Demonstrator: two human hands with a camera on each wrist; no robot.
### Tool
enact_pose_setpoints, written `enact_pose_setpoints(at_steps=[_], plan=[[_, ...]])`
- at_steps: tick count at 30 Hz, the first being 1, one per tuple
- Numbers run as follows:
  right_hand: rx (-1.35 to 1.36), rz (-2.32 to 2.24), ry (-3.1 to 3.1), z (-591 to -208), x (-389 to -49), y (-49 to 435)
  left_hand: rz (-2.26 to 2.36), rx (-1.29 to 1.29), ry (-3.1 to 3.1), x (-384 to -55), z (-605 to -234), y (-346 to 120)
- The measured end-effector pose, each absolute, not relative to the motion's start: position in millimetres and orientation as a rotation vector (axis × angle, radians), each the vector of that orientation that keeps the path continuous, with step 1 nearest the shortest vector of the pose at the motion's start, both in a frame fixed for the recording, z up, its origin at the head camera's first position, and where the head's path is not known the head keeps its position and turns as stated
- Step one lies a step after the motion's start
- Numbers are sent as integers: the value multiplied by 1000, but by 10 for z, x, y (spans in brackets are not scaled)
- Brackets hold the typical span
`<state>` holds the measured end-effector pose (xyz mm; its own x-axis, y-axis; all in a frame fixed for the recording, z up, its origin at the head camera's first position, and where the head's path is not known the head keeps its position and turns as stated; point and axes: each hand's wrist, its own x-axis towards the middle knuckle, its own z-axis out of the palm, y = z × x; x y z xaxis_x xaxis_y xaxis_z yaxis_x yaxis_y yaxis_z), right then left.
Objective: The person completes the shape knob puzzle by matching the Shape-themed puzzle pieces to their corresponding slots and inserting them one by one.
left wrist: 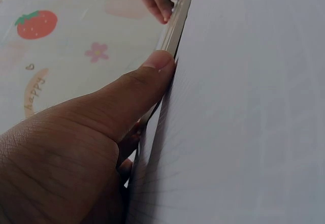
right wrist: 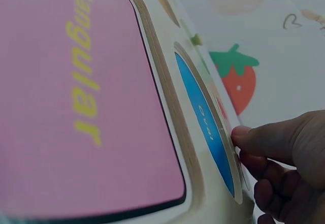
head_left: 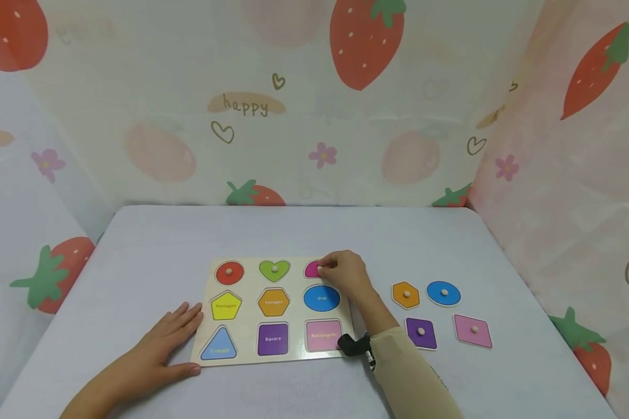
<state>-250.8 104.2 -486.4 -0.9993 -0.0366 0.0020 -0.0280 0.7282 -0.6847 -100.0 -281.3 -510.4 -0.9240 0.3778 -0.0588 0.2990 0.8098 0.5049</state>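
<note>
A wooden shape puzzle board [head_left: 246, 346] lies on the table. At its top right corner my right hand [head_left: 347, 274] pinches the knob of a magenta puzzle piece [head_left: 311, 269], whose right part is hidden behind the fingers. My left hand [head_left: 159, 343] rests flat on the cloth with fingers spread, its fingertips and thumb against the board's left edge. In the left wrist view the thumb [left wrist: 159, 60] touches the side of the board. A red circle piece [head_left: 229, 272] and a green heart piece [head_left: 274, 269] sit in the top row.
Right of the board lie four loose knobbed pieces: an orange hexagon [head_left: 406, 295], a blue oval [head_left: 444, 293], a purple square [head_left: 421, 333] and a pink rectangle [head_left: 473, 330]. A white cloth [head_left: 162, 244] covers the table. Strawberry-print curtains [head_left: 314, 116] stand behind and beside it.
</note>
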Motion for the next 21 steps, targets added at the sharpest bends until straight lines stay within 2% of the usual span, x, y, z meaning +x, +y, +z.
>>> enact_pose_setpoints(at_steps=[9,21], plan=[[-56,-1076,2841,-4774,-2510,1081,764,649,2876,-985,-5115,-2841],[-144,-1022,2851,-4728,-2491,1090,789,643,2863,-982,-5115,-2838]])
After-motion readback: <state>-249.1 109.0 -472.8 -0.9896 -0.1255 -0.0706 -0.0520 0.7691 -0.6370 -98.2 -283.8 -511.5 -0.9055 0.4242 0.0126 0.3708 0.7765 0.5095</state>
